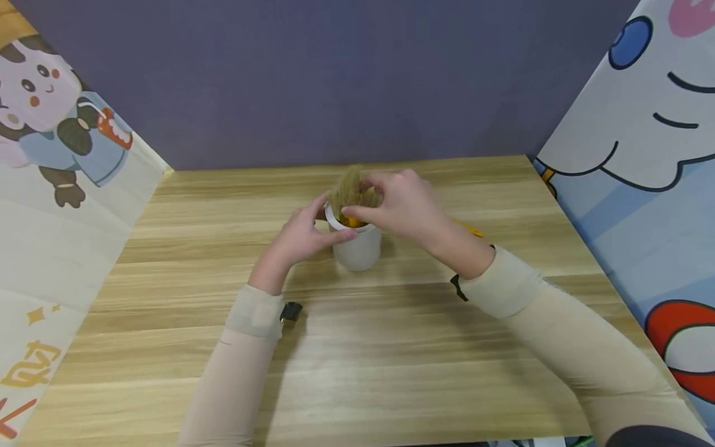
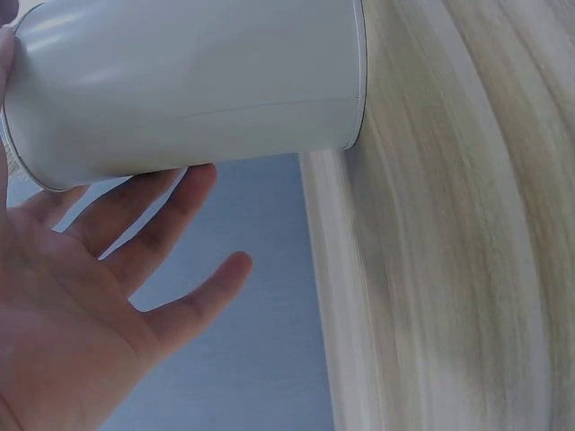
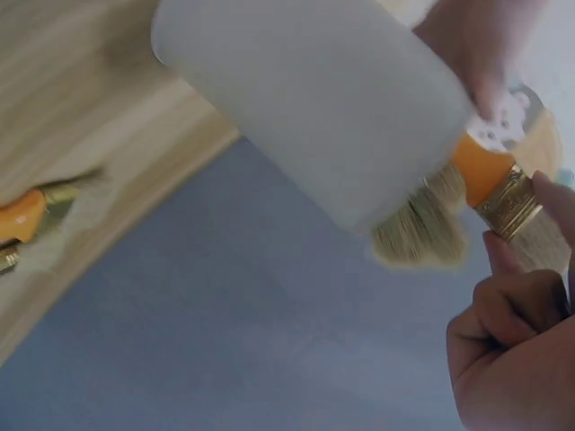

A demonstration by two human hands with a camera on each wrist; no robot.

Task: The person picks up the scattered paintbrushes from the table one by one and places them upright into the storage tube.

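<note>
A white cup [image 1: 359, 250] stands mid-table with paintbrushes [image 1: 350, 190] in it, bristles up. My left hand [image 1: 302, 238] holds the cup at its rim, thumb on the near side and fingers on the far side. In the left wrist view the cup [image 2: 189, 81] lies between the thumb and the spread fingers of that hand [image 2: 90, 296]. From above the cup, my right hand [image 1: 401, 205] pinches one brush. The right wrist view shows this hand [image 3: 512, 346] gripping the brass ferrule [image 3: 508, 202] of an orange-handled brush that sticks out of the cup [image 3: 314, 99].
Another orange-handled brush [image 1: 473, 231] lies on the wooden table [image 1: 391, 360] behind my right wrist, seen also as a loose brush [image 3: 27, 223] in the right wrist view. Cartoon-printed panels [image 1: 67, 205] flank the table and a dark wall [image 1: 335, 74] closes the back.
</note>
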